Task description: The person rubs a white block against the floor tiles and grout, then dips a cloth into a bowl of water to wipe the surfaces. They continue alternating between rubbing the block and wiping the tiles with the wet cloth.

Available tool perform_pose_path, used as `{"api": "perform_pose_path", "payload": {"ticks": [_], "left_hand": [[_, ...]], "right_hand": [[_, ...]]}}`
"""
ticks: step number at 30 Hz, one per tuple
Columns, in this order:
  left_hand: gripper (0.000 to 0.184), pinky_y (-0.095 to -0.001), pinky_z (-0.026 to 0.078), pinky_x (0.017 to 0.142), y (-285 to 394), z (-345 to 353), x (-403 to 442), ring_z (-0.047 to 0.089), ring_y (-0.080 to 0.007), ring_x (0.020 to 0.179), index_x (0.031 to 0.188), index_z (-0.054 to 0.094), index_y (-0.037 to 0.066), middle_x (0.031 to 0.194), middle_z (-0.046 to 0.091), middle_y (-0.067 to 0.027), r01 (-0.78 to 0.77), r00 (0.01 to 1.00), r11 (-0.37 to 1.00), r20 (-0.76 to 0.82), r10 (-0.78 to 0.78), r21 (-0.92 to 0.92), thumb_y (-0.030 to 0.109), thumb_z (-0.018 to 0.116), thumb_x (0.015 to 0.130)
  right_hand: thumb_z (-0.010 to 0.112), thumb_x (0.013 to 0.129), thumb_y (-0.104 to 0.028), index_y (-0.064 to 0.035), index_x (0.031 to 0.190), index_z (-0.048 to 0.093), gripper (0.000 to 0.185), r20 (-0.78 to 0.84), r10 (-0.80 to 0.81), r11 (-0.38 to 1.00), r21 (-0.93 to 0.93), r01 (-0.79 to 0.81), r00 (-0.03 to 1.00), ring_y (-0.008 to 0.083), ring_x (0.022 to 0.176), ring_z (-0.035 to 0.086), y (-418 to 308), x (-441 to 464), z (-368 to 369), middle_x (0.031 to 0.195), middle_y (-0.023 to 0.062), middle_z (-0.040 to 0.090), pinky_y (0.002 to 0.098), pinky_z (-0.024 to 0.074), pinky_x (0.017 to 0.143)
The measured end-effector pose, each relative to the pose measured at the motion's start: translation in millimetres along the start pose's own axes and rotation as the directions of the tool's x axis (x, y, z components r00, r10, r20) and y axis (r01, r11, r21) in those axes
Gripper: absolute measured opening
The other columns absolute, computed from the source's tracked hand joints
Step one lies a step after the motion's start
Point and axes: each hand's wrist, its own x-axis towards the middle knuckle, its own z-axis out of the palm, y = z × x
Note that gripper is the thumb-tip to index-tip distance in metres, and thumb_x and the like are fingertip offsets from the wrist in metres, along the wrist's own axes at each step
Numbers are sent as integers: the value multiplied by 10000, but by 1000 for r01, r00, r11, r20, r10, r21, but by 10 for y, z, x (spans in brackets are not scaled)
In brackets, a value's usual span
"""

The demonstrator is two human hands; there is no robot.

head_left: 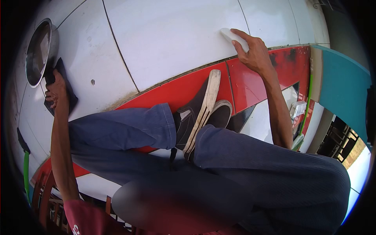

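At the upper right, my right hand (253, 53) is closed on a smooth white object (234, 39), with the thumb and fingers along its sides, over the white floor tiles (168, 35). On the left, my left hand (58, 89) has curled fingers on a black cloth-like item (69, 91) that lies on the tiles. Just above that hand stands a round metal bowl (54, 43) with liquid-looking contents.
Red tiles (254, 84) border the white floor. My crossed legs in blue trousers (133, 127) and a dark shoe with a white sole (203, 105) are in the middle. A green handle (26, 172) is at the far left, a clear plastic box (298, 109) at right.
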Motion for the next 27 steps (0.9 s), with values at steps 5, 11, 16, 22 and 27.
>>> {"api": "perform_pose_path", "payload": {"ticks": [5, 11, 16, 22, 27], "left_hand": [[1167, -716, 0, 1171, 14, -27, -32, 106, -437, 1524, 1520, 427, 84, 1601, 300, -205, -2, 1000, 1000, 9, 2, -19, 928, 462, 715], [1168, -719, 4, 1168, -27, 18, 12, 109, -437, 1523, 1512, 435, 84, 1595, 310, -204, -14, 1000, 1000, -12, 14, -13, 930, 468, 708], [1168, -712, 11, 1172, -63, 74, 83, 117, -435, 1523, 1514, 433, 84, 1597, 309, -204, -13, 999, 1000, -40, 14, 15, 927, 473, 707], [1121, -676, 57, 1187, -4, 10, -2, 155, -403, 1523, 1532, 402, 84, 1599, 319, -186, 4, 999, 999, -39, -3, 38, 876, 490, 743], [1119, -677, 66, 1185, 10, -59, -41, 181, -402, 1509, 1525, 410, 85, 1591, 330, -184, -9, 1000, 998, 14, 8, 62, 883, 484, 744]], "right_hand": [[617, 952, -292, -132, 1315, 660, 399, -36, -111, 994, 4, 111, 993, 400, 1032, 673, 88, -22, 99, 1086, 205, 729, 479, 521, 938], [615, 953, -290, -137, 1313, 661, 394, -37, -77, 997, -12, 77, 996, 402, 1035, 675, 70, -30, 83, 1058, 217, 731, 476, 520, 942], [619, 949, -290, -123, 1308, 661, 398, -40, -112, 993, 32, 113, 993, 402, 980, 687, 77, 1, 96, 1018, 204, 740, 470, 532, 908], [610, 953, -304, -117, 1322, 651, 416, -39, 61, 995, 86, -58, 997, 409, 1012, 669, 216, 91, 14, 1071, 237, 718, 492, 523, 910], [610, 953, -315, -126, 1320, 657, 416, -96, -42, 999, 6, 42, 995, 401, 936, 692, 304, 76, 46, 986, 216, 736, 488, 538, 873]]}}
